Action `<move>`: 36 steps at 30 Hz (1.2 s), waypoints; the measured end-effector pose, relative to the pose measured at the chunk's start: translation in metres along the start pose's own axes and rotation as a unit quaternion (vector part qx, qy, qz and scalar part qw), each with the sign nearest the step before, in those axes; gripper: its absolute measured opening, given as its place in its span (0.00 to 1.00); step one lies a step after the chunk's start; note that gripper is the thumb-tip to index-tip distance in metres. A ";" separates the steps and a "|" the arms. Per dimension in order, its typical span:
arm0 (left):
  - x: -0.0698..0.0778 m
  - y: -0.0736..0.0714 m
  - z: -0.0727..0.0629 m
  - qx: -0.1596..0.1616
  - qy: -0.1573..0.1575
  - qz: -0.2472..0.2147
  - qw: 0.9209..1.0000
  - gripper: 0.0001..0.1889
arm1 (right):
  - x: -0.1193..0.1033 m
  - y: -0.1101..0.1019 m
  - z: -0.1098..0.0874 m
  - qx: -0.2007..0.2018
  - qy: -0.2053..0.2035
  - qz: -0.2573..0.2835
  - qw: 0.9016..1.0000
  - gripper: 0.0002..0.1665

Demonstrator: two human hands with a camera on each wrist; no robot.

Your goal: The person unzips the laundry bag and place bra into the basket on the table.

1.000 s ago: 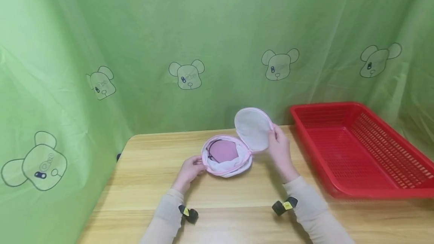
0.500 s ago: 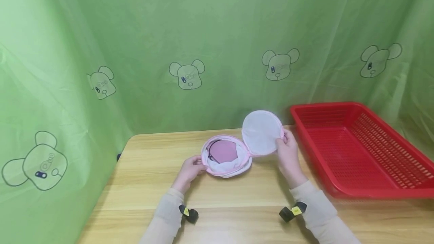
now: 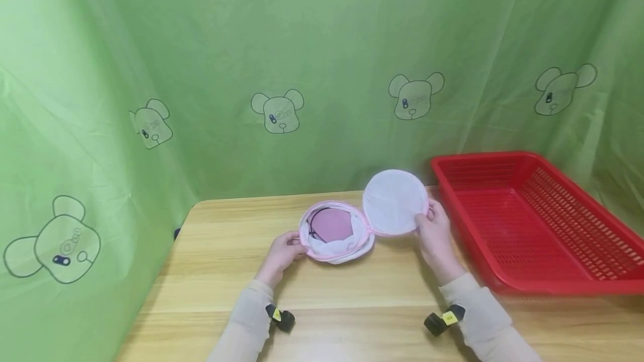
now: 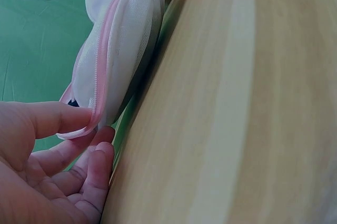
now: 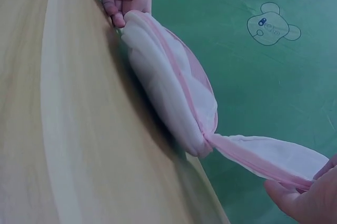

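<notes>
A round white mesh laundry bag [image 3: 347,253] with a pink zipper lies on the wooden table, its lid unzipped and folded out to the right. Inside sits a rounded pink item [image 3: 332,224] with a thin dark cord along its left side. My left hand [image 3: 282,254] pinches the bag's left rim between thumb and fingers; in the left wrist view the thumb presses on the pink zipper band [image 4: 100,71]. With my right hand [image 3: 434,234] I pinch the far edge of the round lid [image 3: 395,202], holding it raised. The lid stays joined to the bag at a short hinge [image 5: 207,137].
A large red plastic basket [image 3: 495,270] with slotted sides stands at the right, close to my right hand. Behind the table [image 3: 352,317] hangs a green curtain [image 3: 332,43] with printed bear heads. Both wrists carry black camera straps.
My right hand has moved right and slightly toward me, swinging the lid farther out and down from the bag. My left hand and the bag's body stay in place.
</notes>
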State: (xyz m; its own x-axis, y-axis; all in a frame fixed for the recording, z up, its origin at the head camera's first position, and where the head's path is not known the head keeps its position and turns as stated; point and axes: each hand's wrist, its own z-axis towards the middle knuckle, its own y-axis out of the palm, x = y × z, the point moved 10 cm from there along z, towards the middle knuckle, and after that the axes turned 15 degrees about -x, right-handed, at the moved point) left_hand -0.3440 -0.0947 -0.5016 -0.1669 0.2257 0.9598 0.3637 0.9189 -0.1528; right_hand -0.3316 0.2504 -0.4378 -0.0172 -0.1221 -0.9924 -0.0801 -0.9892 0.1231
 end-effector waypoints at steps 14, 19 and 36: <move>-0.003 -0.001 0.002 0.002 0.002 -0.003 1.000 0.25 | 0.019 -0.008 -0.001 -0.021 0.034 0.024 0.999 0.34; -0.003 -0.001 0.003 0.001 0.002 -0.003 1.000 0.25 | 0.025 -0.009 -0.002 -0.028 0.045 0.039 0.998 0.35; -0.004 -0.001 0.003 0.001 0.007 -0.004 1.000 0.25 | 0.052 -0.017 -0.009 -0.055 0.111 0.091 0.988 0.43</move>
State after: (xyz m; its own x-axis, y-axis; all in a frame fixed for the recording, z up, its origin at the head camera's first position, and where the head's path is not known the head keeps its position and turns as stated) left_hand -0.3469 -0.0954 -0.5061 -0.1574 0.2133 0.9642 0.3598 0.9216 -0.1452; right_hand -0.3222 0.2605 -0.4917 0.1994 -0.3024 -0.9321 0.0134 -0.9503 0.3112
